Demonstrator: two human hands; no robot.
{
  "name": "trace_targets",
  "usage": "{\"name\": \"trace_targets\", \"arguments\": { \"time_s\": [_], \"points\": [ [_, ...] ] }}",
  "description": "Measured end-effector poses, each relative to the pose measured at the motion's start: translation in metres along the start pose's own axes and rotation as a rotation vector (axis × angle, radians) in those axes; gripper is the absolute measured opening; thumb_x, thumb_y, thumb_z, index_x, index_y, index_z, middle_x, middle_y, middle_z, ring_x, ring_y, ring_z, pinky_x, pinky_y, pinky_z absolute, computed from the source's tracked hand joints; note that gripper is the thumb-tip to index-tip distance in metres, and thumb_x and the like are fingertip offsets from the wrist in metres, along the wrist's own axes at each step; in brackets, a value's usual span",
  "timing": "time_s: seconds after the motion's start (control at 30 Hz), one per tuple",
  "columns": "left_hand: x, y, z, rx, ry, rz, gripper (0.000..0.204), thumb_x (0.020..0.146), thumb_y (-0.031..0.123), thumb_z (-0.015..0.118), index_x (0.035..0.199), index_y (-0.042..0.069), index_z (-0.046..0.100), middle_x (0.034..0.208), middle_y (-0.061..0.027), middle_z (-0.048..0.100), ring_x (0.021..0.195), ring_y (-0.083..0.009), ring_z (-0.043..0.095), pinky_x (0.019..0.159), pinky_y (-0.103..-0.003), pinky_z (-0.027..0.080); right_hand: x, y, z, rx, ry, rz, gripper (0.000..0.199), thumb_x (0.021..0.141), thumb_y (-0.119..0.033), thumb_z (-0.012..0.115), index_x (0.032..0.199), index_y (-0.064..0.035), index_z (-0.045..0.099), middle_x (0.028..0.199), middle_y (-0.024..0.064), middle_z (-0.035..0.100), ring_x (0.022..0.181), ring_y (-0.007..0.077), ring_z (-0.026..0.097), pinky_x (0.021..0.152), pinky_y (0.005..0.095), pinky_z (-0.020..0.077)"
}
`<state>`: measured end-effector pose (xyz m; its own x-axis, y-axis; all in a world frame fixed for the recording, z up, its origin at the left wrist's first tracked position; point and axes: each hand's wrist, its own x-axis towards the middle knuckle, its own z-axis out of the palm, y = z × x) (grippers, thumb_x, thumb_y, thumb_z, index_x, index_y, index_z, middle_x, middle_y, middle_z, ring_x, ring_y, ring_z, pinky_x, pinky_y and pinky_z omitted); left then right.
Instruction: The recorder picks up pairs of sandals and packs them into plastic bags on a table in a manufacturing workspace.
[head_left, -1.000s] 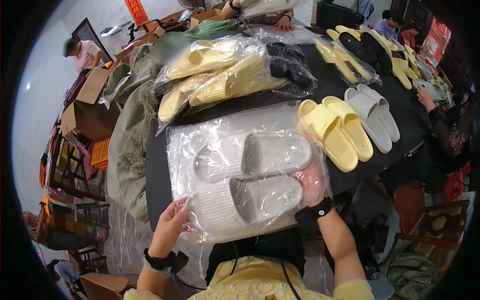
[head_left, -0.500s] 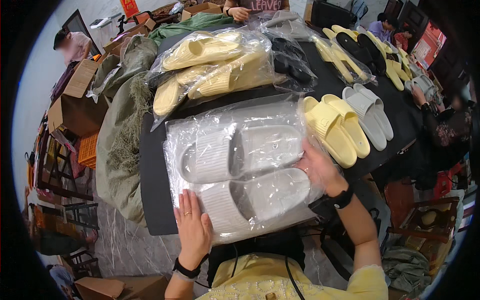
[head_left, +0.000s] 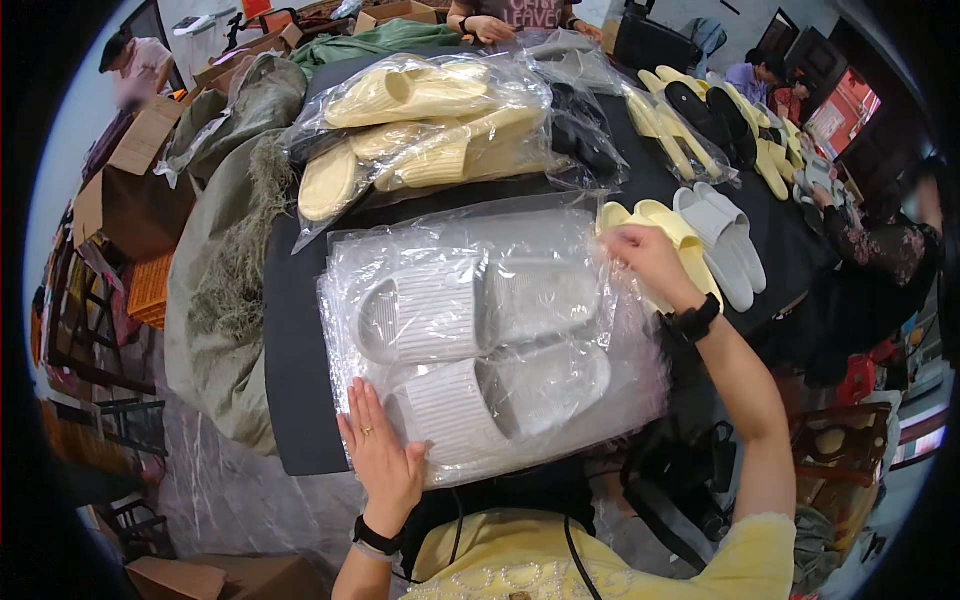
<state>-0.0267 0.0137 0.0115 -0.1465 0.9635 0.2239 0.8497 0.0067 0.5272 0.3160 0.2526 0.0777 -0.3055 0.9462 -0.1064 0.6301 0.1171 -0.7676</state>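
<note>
A pair of light grey slide slippers [head_left: 430, 315] lies side by side inside a clear plastic bag [head_left: 520, 225]. The bag rests on a stack of clear plastic sheets or bags at the table's near edge. Flat on the lower left of this stack lies my left hand [head_left: 382, 445], its fingers stretched out and a ring on one of them. At the upper right corner, my right hand [head_left: 655, 262] pinches the edge of the plastic, its fingertips slightly blurred. Behind that hand sits an unbagged pair of yellow slippers [head_left: 690, 245], partly hidden by it.
Bagged yellow slippers [head_left: 430, 150] are heaped at the back of the black table [head_left: 300, 400]. A grey pair [head_left: 725, 245] stands to the right. Green sacks [head_left: 215, 310] and cardboard boxes [head_left: 125, 215] crowd the left. Co-workers sit across the table and at the right [head_left: 890, 245].
My right hand has moved up from the slippers' right side to the bag's upper corner and closed on the plastic there. My left hand stays on the stack.
</note>
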Motion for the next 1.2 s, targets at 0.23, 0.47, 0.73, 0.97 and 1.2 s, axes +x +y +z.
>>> {"name": "trace_targets", "arguments": {
  "time_s": [0.23, 0.47, 0.73, 0.97, 1.2],
  "points": [
    [-0.001, -0.001, 0.005, -0.002, 0.029, 0.009, 0.091, 0.085, 0.067, 0.028, 0.141, -0.005, 0.014, 0.145, -0.0241, 0.021, 0.136, -0.0371, 0.018, 0.108, -0.052, 0.009, -0.005, 0.016, 0.005, 0.561, 0.164, 0.133, 0.028, 0.092, -0.023, 0.054, 0.105, 0.0010, 0.054, 0.091, 0.0083, 0.061, 0.072, 0.0100, 0.058, 0.063, 0.0229, 0.0477],
    [-0.001, 0.000, 0.004, 0.069, 0.041, -0.004, 0.087, 0.087, 0.065, 0.027, 0.141, -0.002, 0.018, 0.145, -0.0220, 0.023, 0.136, -0.0350, 0.019, 0.109, -0.049, 0.009, -0.101, -0.014, 0.005, 0.614, 0.005, 0.348, 0.036, 0.094, -0.031, 0.048, 0.114, -0.0011, 0.050, 0.097, 0.0077, 0.059, 0.081, 0.0124, 0.058, 0.068, 0.0242, 0.0486],
    [-0.001, -0.002, 0.006, 0.056, 0.050, 0.001, 0.087, 0.087, 0.067, 0.022, 0.141, -0.001, 0.016, 0.145, -0.0210, 0.023, 0.136, -0.0341, 0.019, 0.109, -0.049, 0.009, -0.127, -0.021, 0.037, 0.448, 0.056, 0.321, 0.021, 0.092, -0.018, 0.052, 0.104, -0.0007, 0.055, 0.089, 0.0059, 0.061, 0.076, 0.0113, 0.059, 0.068, 0.0231, 0.0491],
    [-0.002, 0.002, 0.006, 0.055, 0.054, -0.019, 0.088, 0.086, 0.067, 0.020, 0.142, -0.001, 0.014, 0.146, -0.0205, 0.023, 0.136, -0.0332, 0.020, 0.109, -0.048, 0.009, -0.148, 0.018, 0.026, 0.891, 0.035, 0.422, 0.019, 0.090, -0.006, 0.050, 0.107, -0.0004, 0.054, 0.099, 0.0092, 0.061, 0.082, 0.0149, 0.061, 0.073, 0.0259, 0.0513],
    [-0.002, 0.001, 0.006, 0.065, 0.057, -0.006, 0.086, 0.087, 0.065, 0.024, 0.142, 0.000, 0.014, 0.146, -0.0196, 0.024, 0.137, -0.0324, 0.019, 0.109, -0.048, 0.009, -0.152, -0.001, 0.027, 0.017, 0.425, 0.051, 0.032, 0.084, 0.000, 0.053, 0.116, -0.0005, 0.051, 0.107, 0.0066, 0.057, 0.096, 0.0141, 0.054, 0.083, 0.0252, 0.0430]
  ]
}}
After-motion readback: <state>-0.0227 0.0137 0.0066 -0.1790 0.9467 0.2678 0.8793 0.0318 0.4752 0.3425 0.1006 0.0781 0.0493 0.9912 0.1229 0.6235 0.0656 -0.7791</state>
